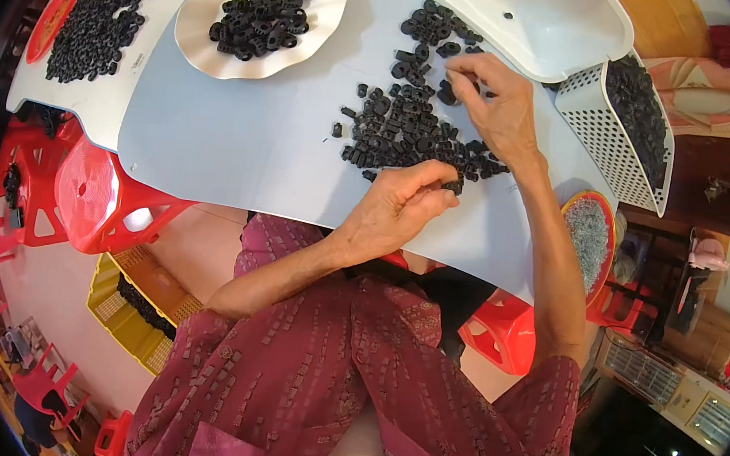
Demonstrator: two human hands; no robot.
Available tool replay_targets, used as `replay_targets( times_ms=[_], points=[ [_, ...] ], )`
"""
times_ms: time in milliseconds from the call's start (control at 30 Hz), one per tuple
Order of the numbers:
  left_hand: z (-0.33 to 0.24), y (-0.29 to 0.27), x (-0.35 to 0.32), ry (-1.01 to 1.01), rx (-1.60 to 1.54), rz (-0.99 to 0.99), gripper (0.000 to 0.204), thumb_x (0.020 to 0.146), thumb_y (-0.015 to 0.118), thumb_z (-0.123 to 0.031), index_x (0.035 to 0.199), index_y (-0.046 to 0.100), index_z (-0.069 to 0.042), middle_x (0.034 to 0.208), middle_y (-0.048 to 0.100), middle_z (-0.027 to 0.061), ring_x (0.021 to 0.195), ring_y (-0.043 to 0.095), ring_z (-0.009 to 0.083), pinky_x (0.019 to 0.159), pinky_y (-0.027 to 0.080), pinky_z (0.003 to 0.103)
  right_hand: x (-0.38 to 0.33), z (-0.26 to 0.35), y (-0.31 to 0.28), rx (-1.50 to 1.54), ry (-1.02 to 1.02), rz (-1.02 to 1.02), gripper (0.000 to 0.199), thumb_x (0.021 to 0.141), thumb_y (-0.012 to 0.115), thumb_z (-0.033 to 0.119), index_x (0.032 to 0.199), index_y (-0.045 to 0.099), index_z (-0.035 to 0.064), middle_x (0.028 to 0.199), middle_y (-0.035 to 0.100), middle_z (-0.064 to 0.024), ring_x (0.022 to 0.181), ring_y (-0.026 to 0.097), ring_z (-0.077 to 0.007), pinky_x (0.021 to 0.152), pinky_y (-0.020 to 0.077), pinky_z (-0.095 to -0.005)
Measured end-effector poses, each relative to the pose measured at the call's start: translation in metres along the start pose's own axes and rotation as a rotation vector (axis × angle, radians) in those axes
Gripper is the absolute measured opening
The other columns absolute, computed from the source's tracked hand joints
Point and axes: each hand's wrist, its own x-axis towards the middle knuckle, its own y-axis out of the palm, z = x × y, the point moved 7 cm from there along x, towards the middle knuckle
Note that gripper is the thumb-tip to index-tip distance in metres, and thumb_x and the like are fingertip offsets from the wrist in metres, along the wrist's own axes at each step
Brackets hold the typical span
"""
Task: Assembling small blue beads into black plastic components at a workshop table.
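A loose pile of small black ring-like plastic parts [402, 129] spreads over the pale grey-blue table [213, 150]. My left hand [395, 212] is at the pile's near edge, thumb and fingers pinched around a small black part [454, 186]. Over the pile's right side my right hand [498, 104] is closed, fingertips bent together beside a few black parts [447, 92]. Whatever those fingers may hold is hidden. Farther left, a white wavy-rimmed plate [197, 28] bears a heap of similar black parts [267, 17].
At the far right stand a white tub [529, 18] with one black bit inside and a perforated white basket [602, 133] full of black pieces. A round container of grey-green bits [591, 238] sits at the right edge. More black parts [96, 35] cover the left table. Red stools [89, 190] stand below.
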Motion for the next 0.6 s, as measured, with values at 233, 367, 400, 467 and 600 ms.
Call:
replay_targets(
  times_ms=[233,367,400,467,600],
  points=[
    [0.000,0.002,0.000,-0.017,-0.001,-0.008,0.016,0.087,0.056,-0.006,0.101,0.056,0.001,0.068,0.054,0.0033,0.059,0.043,0.0058,0.053,0.038,0.024,0.012,0.031,0.030,-0.266,-0.394,0.042,0.015,0.076,0.066,0.009,0.090,0.062,0.0037,0.094,0.063,-0.0083,0.085,0.059,-0.0269,0.075,0.0475,-0.0336],
    [-0.004,0.003,0.000,-0.020,0.039,0.030,0.016,0.087,0.054,-0.006,0.102,0.056,0.001,0.071,0.057,0.0049,0.061,0.046,0.0066,0.055,0.040,0.024,0.005,0.004,0.008,-0.148,-0.216,-0.021,0.010,0.078,0.067,0.010,0.083,0.064,0.0023,0.090,0.064,-0.0071,0.081,0.059,-0.0217,0.071,0.0483,-0.0317],
    [-0.005,0.002,-0.001,-0.035,0.051,0.035,0.017,0.087,0.055,-0.007,0.102,0.057,0.002,0.076,0.060,0.0066,0.068,0.053,0.0098,0.062,0.043,0.025,0.002,-0.002,0.003,-0.150,-0.188,-0.054,0.009,0.078,0.067,0.009,0.083,0.065,0.0022,0.089,0.065,-0.0072,0.081,0.060,-0.0206,0.070,0.0482,-0.0309],
    [-0.006,0.002,-0.001,-0.050,0.063,0.049,0.019,0.087,0.056,-0.009,0.102,0.057,0.003,0.082,0.063,0.0083,0.075,0.060,0.0130,0.068,0.046,0.025,-0.002,-0.009,-0.005,-0.126,-0.142,-0.060,0.008,0.079,0.066,0.007,0.085,0.067,0.0019,0.087,0.066,-0.0073,0.076,0.061,-0.0176,0.068,0.0483,-0.0281],
    [-0.006,0.004,0.000,-0.025,0.064,0.039,0.018,0.087,0.057,-0.008,0.101,0.058,0.002,0.081,0.062,0.0067,0.075,0.058,0.0122,0.067,0.045,0.025,-0.003,-0.021,-0.006,-0.036,0.005,-0.075,0.012,0.080,0.065,0.006,0.090,0.066,0.0011,0.084,0.065,-0.0073,0.067,0.060,-0.0146,0.064,0.0473,-0.0259]
  ],
)
